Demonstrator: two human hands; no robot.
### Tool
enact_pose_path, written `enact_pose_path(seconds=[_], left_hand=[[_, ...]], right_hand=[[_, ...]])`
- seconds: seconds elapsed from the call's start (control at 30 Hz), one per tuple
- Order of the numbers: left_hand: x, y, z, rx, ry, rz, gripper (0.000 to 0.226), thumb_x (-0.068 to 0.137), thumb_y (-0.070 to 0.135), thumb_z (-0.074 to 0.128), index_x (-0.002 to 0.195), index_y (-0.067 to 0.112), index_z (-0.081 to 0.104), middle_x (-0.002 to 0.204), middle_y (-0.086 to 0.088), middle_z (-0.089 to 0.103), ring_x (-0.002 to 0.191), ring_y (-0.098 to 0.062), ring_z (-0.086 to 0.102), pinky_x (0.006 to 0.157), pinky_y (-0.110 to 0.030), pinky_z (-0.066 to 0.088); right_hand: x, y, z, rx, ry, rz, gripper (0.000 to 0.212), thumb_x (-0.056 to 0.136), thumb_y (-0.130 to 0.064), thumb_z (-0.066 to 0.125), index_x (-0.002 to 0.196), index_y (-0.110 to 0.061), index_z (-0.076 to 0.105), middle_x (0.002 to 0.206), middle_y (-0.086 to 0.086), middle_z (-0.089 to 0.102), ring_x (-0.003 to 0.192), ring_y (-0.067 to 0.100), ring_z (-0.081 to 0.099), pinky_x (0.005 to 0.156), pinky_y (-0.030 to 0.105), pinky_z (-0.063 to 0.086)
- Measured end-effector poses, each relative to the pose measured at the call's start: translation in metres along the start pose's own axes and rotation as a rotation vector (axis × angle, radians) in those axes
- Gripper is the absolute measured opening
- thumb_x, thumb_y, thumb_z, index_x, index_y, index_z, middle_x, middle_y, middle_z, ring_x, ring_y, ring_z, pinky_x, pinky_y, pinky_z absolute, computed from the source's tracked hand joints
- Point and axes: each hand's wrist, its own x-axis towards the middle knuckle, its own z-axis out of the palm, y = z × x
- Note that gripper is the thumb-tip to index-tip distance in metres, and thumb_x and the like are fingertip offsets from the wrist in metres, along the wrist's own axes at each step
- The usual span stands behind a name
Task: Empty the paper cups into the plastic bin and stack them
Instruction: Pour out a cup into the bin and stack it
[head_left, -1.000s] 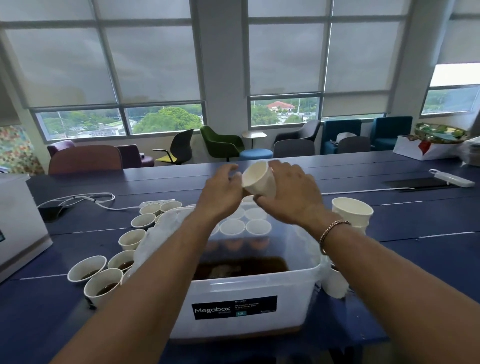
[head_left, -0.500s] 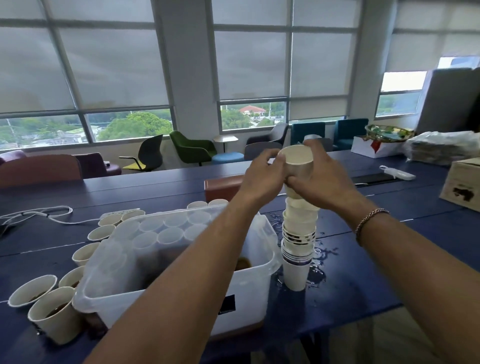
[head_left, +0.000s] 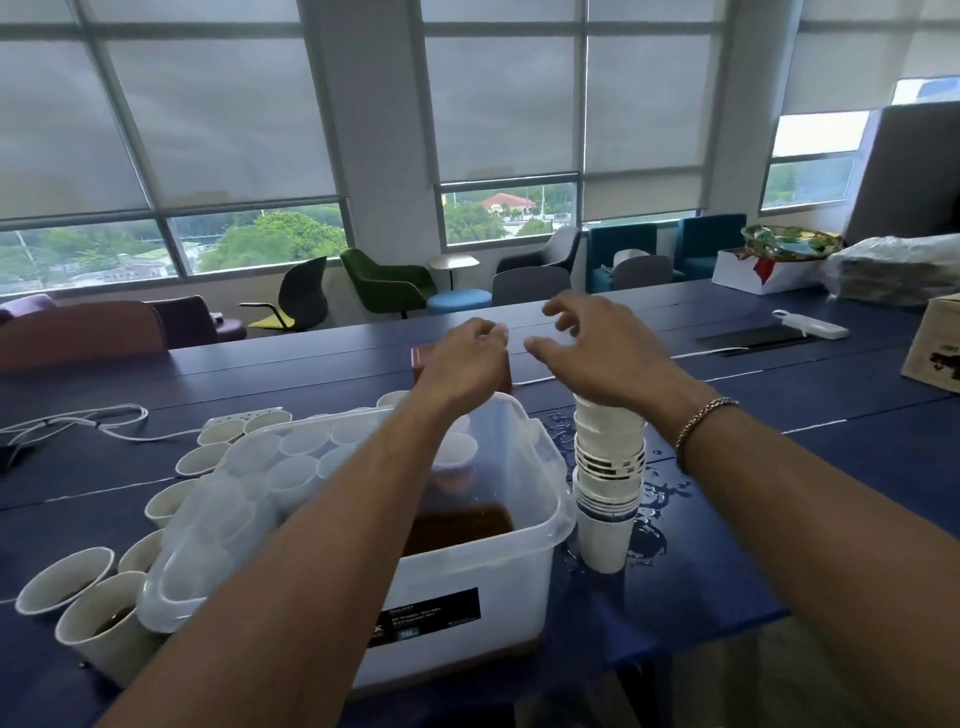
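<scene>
The paper cup stack (head_left: 608, 467), just right of the plastic bin (head_left: 545, 525), has gained one more; left hand (head_left: 467, 358) and right hand (head_left: 587, 353) have lifted off empty, fingers loose. Grip the next full cup (head_left: 98, 618) mid-wall, pour slowly

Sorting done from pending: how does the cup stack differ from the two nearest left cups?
The cup stack is nested; the two left cups stand singly. The cup stack is right of the plastic bin, in a spill; the two left cups, left of it, hold brown liquid. All are upright paper cups.
</scene>
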Motion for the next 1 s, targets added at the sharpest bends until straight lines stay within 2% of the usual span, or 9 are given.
enact_pose_path(seconds=[0.13, 0.27, 0.4, 0.6, 0.63, 0.73, 0.83, 0.9, 1.0], left_hand=[[0.012, -0.023, -0.023, 0.063, 0.035, -0.053, 0.04, 0.098, 0.036, 0.04, 0.12, 0.013, 0.065, 0.118, -0.01, 0.067, 0.109, -0.028, 0.061, 0.099, -0.048, 0.048], [0.029, -0.055, -0.044, 0.207, 0.057, -0.091, 0.029, 0.103, 0.023, 0.043, 0.122, 0.012, 0.062, 0.118, -0.006, 0.063, 0.102, -0.021, 0.057, 0.086, -0.036, 0.046], [0.046, -0.081, -0.055, 0.285, 0.033, -0.103, 0.026, 0.103, 0.024, 0.044, 0.12, 0.015, 0.062, 0.112, -0.002, 0.06, 0.094, -0.016, 0.054, 0.076, -0.029, 0.04], [0.076, -0.097, -0.059, 0.324, -0.04, -0.082, 0.025, 0.102, 0.024, 0.047, 0.118, 0.017, 0.064, 0.111, -0.001, 0.064, 0.084, -0.013, 0.057, 0.075, -0.032, 0.051], [0.08, -0.098, -0.059, 0.32, -0.064, -0.075, 0.025, 0.102, 0.023, 0.048, 0.119, 0.016, 0.064, 0.112, -0.002, 0.064, 0.081, -0.013, 0.057, 0.072, -0.03, 0.052], [0.089, -0.1, -0.059, 0.302, -0.152, -0.06, 0.025, 0.1, 0.02, 0.049, 0.119, 0.015, 0.065, 0.105, 0.0, 0.06, 0.065, -0.009, 0.053, 0.052, -0.021, 0.043], [0.097, -0.101, -0.055, 0.32, -0.214, -0.05, 0.028, 0.099, 0.017, 0.048, 0.122, 0.017, 0.066, 0.105, 0.002, 0.058, 0.068, -0.006, 0.052, 0.047, -0.017, 0.039], [0.099, -0.101, -0.05, 0.314, -0.239, -0.045, 0.029, 0.099, 0.017, 0.049, 0.124, 0.016, 0.065, 0.112, 0.0, 0.062, 0.08, -0.01, 0.057, 0.057, -0.016, 0.045], [0.097, -0.099, -0.042, 0.319, -0.256, -0.034, 0.03, 0.1, 0.013, 0.049, 0.127, 0.014, 0.063, 0.126, -0.004, 0.064, 0.1, -0.016, 0.057, 0.087, -0.026, 0.044]], right_hand=[[0.021, -0.039, 0.034, 0.121, -0.077, -0.037, 0.029, 0.09, -0.041, 0.056, 0.111, -0.023, 0.066, 0.107, 0.001, 0.068, 0.093, 0.018, 0.061, 0.086, 0.036, 0.052], [0.048, -0.049, 0.078, 0.18, -0.212, 0.029, 0.025, 0.091, -0.036, 0.057, 0.096, -0.015, 0.07, 0.091, 0.004, 0.068, 0.084, 0.018, 0.061, 0.072, 0.031, 0.05], [0.086, -0.035, 0.118, 0.133, -0.327, 0.137, 0.021, 0.089, -0.024, 0.052, 0.099, -0.011, 0.065, 0.101, 0.011, 0.066, 0.089, 0.023, 0.059, 0.073, 0.031, 0.047], [0.119, -0.027, 0.136, -0.092, -0.797, 0.276, 0.028, 0.092, -0.026, 0.059, 0.112, -0.008, 0.069, 0.111, 0.01, 0.068, 0.102, 0.026, 0.064, 0.089, 0.034, 0.051], [0.123, -0.026, 0.139, -0.114, -0.878, 0.297, 0.027, 0.093, -0.024, 0.058, 0.111, -0.007, 0.069, 0.109, 0.011, 0.069, 0.097, 0.027, 0.066, 0.087, 0.035, 0.052], [0.132, -0.022, 0.148, -0.104, -1.142, 0.379, 0.018, 0.093, -0.022, 0.054, 0.1, -0.011, 0.067, 0.091, 0.011, 0.068, 0.073, 0.024, 0.062, 0.066, 0.029, 0.052], [0.136, -0.016, 0.154, -0.044, -1.186, 0.381, 0.013, 0.091, -0.022, 0.059, 0.099, -0.016, 0.068, 0.081, 0.009, 0.069, 0.065, 0.022, 0.064, 0.059, 0.026, 0.053], [0.136, -0.015, 0.155, 0.002, -1.155, 0.365, 0.009, 0.093, -0.021, 0.057, 0.096, -0.021, 0.065, 0.08, 0.008, 0.066, 0.063, 0.021, 0.061, 0.057, 0.025, 0.051], [0.137, -0.015, 0.159, -0.027, -1.161, 0.357, 0.031, 0.089, -0.021, 0.059, 0.119, -0.013, 0.062, 0.098, 0.015, 0.063, 0.078, 0.026, 0.06, 0.069, 0.033, 0.051]])
